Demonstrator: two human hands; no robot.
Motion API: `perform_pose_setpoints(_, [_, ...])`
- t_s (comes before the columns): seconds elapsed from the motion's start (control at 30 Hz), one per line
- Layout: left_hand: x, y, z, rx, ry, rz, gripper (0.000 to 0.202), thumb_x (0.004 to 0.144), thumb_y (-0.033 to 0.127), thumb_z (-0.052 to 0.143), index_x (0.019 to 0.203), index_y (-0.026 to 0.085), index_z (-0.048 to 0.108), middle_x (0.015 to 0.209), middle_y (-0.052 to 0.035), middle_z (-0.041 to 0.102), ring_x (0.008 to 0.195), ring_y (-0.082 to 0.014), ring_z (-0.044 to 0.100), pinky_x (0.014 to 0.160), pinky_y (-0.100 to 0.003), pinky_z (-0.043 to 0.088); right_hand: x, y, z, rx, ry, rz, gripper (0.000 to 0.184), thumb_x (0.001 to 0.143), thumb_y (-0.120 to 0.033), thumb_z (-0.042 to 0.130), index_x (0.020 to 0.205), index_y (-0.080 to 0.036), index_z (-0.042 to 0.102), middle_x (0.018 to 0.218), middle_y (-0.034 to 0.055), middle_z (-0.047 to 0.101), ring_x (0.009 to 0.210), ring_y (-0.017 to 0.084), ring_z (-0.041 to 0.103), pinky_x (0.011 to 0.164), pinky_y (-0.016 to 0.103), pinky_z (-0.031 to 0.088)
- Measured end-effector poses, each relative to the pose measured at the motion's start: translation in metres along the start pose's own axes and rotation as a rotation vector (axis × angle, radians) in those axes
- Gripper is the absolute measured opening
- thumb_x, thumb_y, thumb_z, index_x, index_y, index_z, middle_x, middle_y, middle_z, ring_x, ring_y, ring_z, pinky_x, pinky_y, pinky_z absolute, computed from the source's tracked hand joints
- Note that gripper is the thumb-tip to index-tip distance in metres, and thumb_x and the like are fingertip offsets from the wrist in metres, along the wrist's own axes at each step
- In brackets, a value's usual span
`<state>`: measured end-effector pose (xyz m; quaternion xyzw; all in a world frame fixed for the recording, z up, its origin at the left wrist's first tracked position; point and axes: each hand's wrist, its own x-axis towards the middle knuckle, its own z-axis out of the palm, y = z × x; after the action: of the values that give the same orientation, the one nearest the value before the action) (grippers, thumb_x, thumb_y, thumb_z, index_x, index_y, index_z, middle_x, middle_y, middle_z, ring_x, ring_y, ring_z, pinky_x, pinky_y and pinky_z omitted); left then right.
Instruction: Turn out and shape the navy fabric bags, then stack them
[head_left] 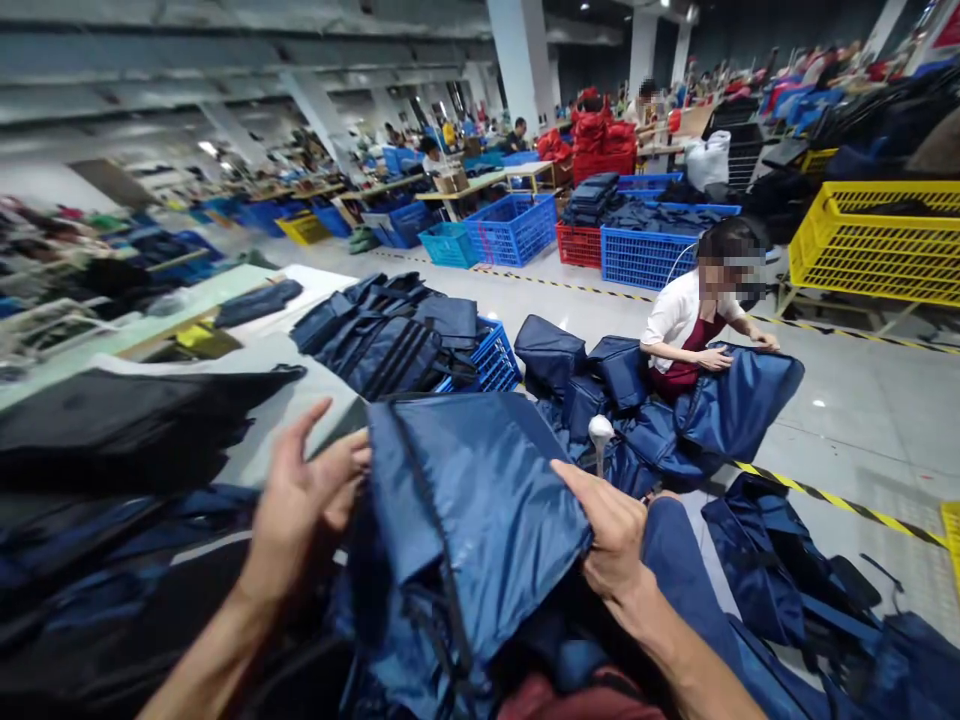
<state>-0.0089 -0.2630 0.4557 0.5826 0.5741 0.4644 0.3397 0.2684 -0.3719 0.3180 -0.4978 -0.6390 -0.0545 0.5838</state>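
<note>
A dark blue fabric bag [487,490] with a dark zipper line down its left side is held up in front of me. My right hand [611,525] grips its right edge, thumb on top and fingers curled around the side. On the other side, my left hand [304,490] has its thumb raised apart from the fingers, and the fingertips reach the bag's left edge. Whether they press on the cloth is hard to tell. Loose straps and folds hang at the bag's lower part, partly in shadow over my lap.
Black cloth pieces [112,430] lie on the table at left. Ahead, navy bags [382,335] are piled by a blue crate [495,358]. A co-worker [679,330] handles another blue bag [739,400] at right, beside stuffed bags [551,348]. More bags [787,570] lie on the floor.
</note>
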Motion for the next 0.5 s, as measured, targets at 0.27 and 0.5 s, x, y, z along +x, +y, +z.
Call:
perform_pose_setpoints(0.27, [-0.181,-0.174,0.093,0.475,-0.131,0.205,0.159,0.067,0.055,0.099,0.181,0.029,-0.009,0.185,-0.0258,0.020,0.168,-0.0495,0.027,0.130,-0.070,0.041,-0.001,-0.016,-0.034,-0.264,-0.064,0.058,0.064,0.094,-0.004,0.049,0.148,-0.028,0.075,0.137,0.0046,0.081,0.119,0.019,0.082,0.105,0.026,0.063])
perform_pose_setpoints(0.5, [-0.104,-0.154,0.097,0.382,-0.156,0.328,0.088,0.096,0.031,0.064,0.177,0.015,0.033,0.164,-0.0222,0.060,0.144,-0.0347,0.067,0.121,-0.045,0.057,0.025,-0.009,-0.059,-0.335,-0.143,-0.011,0.056,0.097,-0.011,0.054,0.145,-0.026,0.078,0.133,0.0055,0.082,0.115,0.021,0.083,0.104,0.028,0.063])
